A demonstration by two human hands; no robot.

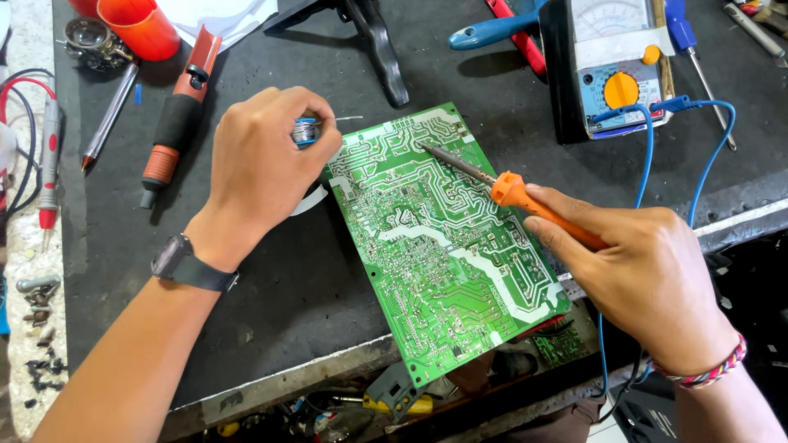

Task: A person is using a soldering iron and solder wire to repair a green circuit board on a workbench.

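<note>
The right hand (644, 279) is closed around the orange handle of a soldering iron (501, 187), whose metal tip touches the upper part of a green circuit board (435, 246) lying tilted on the dark bench (271, 287). The left hand (263, 168) pinches a small spool of solder wire (305, 131) just beside the board's upper left corner. Farther out lie a desoldering pump (176, 123) on the left and a multimeter (620, 66) with blue leads (698, 156) at the upper right.
</note>
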